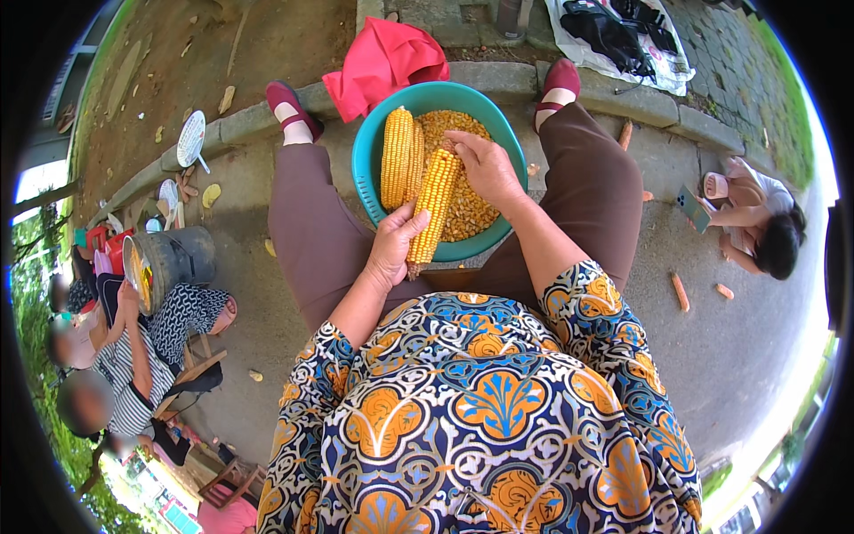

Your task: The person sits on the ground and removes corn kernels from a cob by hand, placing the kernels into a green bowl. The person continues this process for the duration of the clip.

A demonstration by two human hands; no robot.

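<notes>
My left hand [393, 243] grips the lower part of a yellow corn cob [435, 205], its thumb laid across the kernels. At the cob's upper end, the fingers of my right hand [489, 170] rest against the tip; whether they pinch it is hard to tell. Both hands are over a teal plastic basin [363, 157] between my knees. Loose corn kernels [470, 223] cover its bottom. Two more full corn cobs [397, 157] lean inside on the left, one partly hidden behind the other.
A red cloth or bag [387, 63] lies beyond the basin by the kerb [494, 79]. Bare cobs [680, 292] are scattered on the pavement to the right, where a person [767, 200] crouches with a phone. People sit at left around a dark bucket [190, 257]. Black bags [607, 33] lie on a white sack.
</notes>
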